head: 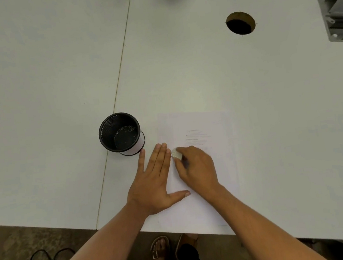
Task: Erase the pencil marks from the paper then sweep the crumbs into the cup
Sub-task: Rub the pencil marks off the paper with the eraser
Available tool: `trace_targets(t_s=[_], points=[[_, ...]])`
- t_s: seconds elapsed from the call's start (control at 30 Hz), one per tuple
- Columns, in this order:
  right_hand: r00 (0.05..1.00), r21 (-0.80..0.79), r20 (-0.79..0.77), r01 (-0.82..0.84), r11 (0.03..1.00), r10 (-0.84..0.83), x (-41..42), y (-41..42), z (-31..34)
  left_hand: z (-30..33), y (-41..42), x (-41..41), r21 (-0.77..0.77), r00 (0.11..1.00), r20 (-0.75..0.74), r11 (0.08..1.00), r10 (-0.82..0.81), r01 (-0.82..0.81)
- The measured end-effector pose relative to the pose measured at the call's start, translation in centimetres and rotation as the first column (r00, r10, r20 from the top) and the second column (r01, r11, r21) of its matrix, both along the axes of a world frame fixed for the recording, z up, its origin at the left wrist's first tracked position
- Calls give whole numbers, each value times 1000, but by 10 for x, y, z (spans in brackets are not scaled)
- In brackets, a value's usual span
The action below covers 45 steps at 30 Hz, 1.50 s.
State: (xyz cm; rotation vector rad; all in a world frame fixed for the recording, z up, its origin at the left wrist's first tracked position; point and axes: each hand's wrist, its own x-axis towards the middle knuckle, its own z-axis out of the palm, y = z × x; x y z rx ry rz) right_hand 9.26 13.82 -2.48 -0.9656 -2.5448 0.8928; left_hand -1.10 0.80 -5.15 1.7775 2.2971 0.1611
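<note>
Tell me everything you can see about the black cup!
The black cup is round and looks like metal mesh, with a smooth rolled rim. It stands upright and open on the white table, left of the paper, just beyond the left hand's fingertips. A white band shows around its base. A few thin light bits lie inside on the bottom. Nothing holds it.
</note>
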Motion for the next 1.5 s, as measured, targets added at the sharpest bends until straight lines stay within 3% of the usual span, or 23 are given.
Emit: trace_targets(t_s=[0.27, 0.53, 0.8, 1.0, 1.1, 1.33, 1.5], points=[[984, -14, -23, 176, 984, -177, -40, 51, 3, 1, 0, 0, -24, 1000, -15, 1000, -1, 1], [1000, -48, -1, -12, 999, 12, 27, -16, 5, -1, -1, 0, 13, 1000, -7, 1000, -22, 22], [977, 29, 26, 211, 977, -212, -7, 54, 4, 2, 1, 0, -33, 1000, -25, 999, -9, 8], [998, -36, 29, 62, 997, -61, 36, -23, 7, 0, 0, 0, 18, 999, -18, 999, -30, 30], [998, -46, 55, 20, 999, -18, 48, -24, 9, 0, 0, 0, 18, 999, -26, 999, -29, 29], [951, -2, 32, 307, 952, -306, 18, 43, 6, 1, 0, 0, -12, 999, -33, 1000, -17, 17], [991, -59, 22, 130, 990, -129, 41, -14, 11, 1, 0, 0, -2, 999, -25, 1000, -27, 27]])
